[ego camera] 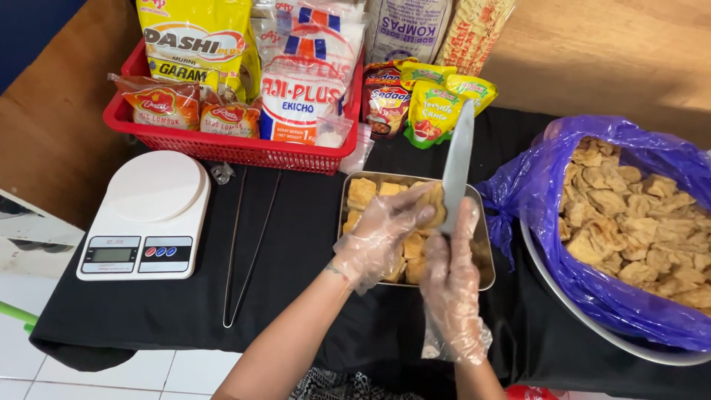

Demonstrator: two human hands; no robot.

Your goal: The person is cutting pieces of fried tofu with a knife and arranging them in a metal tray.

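The gloved left hand (pixel 378 241) held a soft, crumbly fried tofu piece (pixel 429 204) over the metal tray (pixel 485 259), fingers closed; at its 3 o'clock, the right hand (pixel 453 285) gripped the knife (pixel 458 167).

Golden-brown tofu pieces (pixel 415 244); silver knife blade (pixel 458 167); red basket (pixel 222 148); purple bag (pixel 533 185); white scale (pixel 148 215); black tablecloth (pixel 296 296).

My table (pixel 296 222) is covered in black cloth. On it, from left: a white kitchen scale (pixel 145 215), long metal tongs (pixel 248 244), a red basket (pixel 229 148) at the far side, a steel tray (pixel 485 274) near me, sauce pouches (pixel 426 100) beyond it, and a large metal bowl (pixel 592 326) at right.
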